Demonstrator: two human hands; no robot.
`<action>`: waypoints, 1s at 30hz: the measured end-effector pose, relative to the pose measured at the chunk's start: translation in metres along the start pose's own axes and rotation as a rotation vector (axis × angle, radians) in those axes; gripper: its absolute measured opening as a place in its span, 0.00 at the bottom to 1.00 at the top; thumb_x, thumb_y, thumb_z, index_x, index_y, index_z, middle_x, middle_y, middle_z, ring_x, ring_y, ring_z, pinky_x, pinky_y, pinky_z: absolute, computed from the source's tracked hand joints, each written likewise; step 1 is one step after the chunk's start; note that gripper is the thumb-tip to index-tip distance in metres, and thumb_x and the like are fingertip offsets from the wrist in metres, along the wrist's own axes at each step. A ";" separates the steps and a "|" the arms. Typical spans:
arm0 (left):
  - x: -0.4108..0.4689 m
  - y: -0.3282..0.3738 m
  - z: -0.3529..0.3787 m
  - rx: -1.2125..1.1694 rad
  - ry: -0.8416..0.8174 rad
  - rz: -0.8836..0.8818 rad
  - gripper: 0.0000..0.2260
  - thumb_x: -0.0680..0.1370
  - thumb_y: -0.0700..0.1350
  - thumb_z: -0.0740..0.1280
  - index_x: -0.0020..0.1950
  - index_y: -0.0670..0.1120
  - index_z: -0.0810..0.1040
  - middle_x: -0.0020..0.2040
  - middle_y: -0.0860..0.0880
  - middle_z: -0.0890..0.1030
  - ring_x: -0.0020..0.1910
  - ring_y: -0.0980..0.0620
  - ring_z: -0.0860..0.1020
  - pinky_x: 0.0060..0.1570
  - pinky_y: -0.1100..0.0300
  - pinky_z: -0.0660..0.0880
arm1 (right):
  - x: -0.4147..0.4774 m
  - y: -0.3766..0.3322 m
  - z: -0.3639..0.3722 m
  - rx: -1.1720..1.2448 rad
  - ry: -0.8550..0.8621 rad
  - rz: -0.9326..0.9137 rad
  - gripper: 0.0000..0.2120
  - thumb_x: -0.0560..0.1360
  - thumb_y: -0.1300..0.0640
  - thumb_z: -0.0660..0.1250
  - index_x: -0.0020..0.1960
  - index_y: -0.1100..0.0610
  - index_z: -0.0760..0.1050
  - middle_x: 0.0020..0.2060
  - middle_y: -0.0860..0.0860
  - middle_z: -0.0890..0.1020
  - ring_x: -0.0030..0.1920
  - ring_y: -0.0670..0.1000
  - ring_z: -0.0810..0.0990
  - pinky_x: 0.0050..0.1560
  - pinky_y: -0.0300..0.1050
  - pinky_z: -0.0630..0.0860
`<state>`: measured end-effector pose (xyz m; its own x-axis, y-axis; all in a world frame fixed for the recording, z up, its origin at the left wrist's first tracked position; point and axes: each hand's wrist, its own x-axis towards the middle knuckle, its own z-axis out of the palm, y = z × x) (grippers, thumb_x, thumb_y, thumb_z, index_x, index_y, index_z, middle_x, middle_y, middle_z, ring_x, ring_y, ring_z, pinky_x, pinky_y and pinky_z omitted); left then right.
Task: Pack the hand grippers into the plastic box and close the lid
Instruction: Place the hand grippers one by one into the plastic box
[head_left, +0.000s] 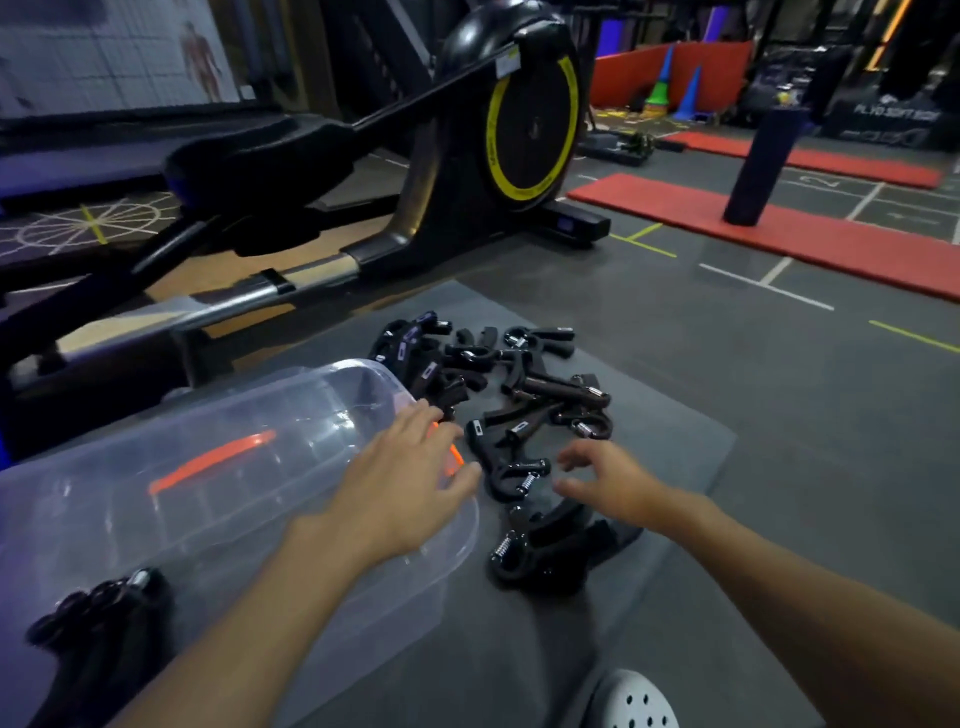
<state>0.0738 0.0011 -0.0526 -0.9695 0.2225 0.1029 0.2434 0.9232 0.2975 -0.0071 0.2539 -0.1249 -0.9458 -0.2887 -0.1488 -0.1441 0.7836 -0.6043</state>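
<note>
From the head camera: the clear plastic box (218, 467) lies along the left side of the grey mat (675, 467). Its long axis runs from the mat's near-left corner toward the far edge, and the rounded far end points at the pile. An orange strip (213, 460) shows through the clear wall; what it belongs to I cannot tell. The left hand (410, 483) is spread flat, fingers straight, over the box's right rim, gripping nothing. The right hand (618, 478) hovers just right of it, fingers loosely curled and empty, above the near end of the pile.

The hand grippers (519, 384) sprawl in a loose black heap across the middle of the mat, handles pointing every way. One middle gripper (511, 467) lies between the two hands, its coil spring toward the near edge and its handles fanning toward the far edge. The nearest gripper (540, 545) has its spring end to the left and handles running right. A few packed grippers (98, 608) already sit in the box's near end.

Behind the mat's far edge stands an elliptical machine (530, 114); off to the right are a red mat (779, 234) and a black post (763, 166). A white perforated shoe (634, 701) shows at the near edge.
</note>
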 end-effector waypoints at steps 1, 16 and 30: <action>0.001 -0.001 0.002 0.008 0.011 0.007 0.34 0.70 0.66 0.45 0.66 0.49 0.73 0.67 0.52 0.70 0.71 0.53 0.64 0.70 0.53 0.64 | 0.001 0.008 0.005 -0.035 -0.022 0.025 0.17 0.72 0.54 0.73 0.59 0.57 0.77 0.53 0.50 0.80 0.54 0.49 0.79 0.60 0.46 0.75; 0.005 -0.006 0.002 -0.040 0.022 0.012 0.36 0.69 0.69 0.49 0.65 0.49 0.75 0.67 0.56 0.71 0.72 0.56 0.61 0.71 0.56 0.60 | 0.011 0.037 0.021 -0.002 -0.070 0.125 0.19 0.65 0.60 0.80 0.55 0.56 0.81 0.43 0.51 0.83 0.44 0.51 0.80 0.47 0.40 0.76; -0.007 0.008 -0.023 -0.204 0.018 -0.031 0.18 0.78 0.57 0.66 0.66 0.53 0.73 0.65 0.57 0.73 0.64 0.56 0.72 0.65 0.52 0.69 | -0.030 -0.041 -0.035 0.007 0.305 -0.150 0.14 0.68 0.63 0.77 0.49 0.51 0.81 0.41 0.45 0.80 0.43 0.47 0.79 0.47 0.33 0.72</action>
<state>0.0830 0.0003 -0.0291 -0.9765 0.1871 0.1073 0.2157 0.8465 0.4868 0.0173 0.2498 -0.0677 -0.9578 -0.2220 0.1825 -0.2874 0.7405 -0.6075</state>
